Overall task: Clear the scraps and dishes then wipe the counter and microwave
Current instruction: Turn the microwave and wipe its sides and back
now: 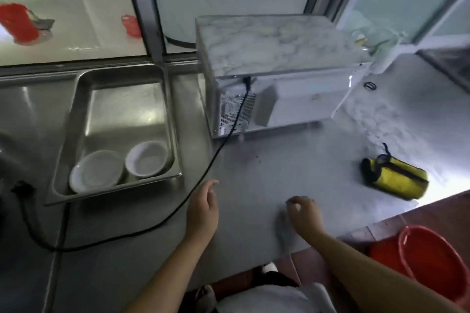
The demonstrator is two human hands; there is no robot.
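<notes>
While both my hands hover low over the desk (pixel 267 160), what matters is where the scraps lie: a few dark specks (pixel 258 157) sit ahead of my fingers, toward the microwave (pixel 292 99), roughly btwn the two hands & a bit nearer the right. My right hand (pixel 304 216) has its fingers curled together, tips bunched as if pinching sth tiny; can't tell whether a crumb is in there, too blurred. My left hand (pixel 203 211) is relaxed, fingers apart, holding nothing, just beside the black cord (pixel 203 175) that runs from the microwave's back across the desk.

Containers: steel tray (pixel 167 119) to my left holds two white bowls (pixel 146 162) side by side at its near end, both look empty. Red basin (pixel 432 262) sits on the floor at my right, below the desk edge; its inside mostly out of view. Yellow pouch (pixel 395 178) lies on the desk well to the right, zip shut.

I'd judge dishes are cleared, crumbs & wiping remain.
</notes>
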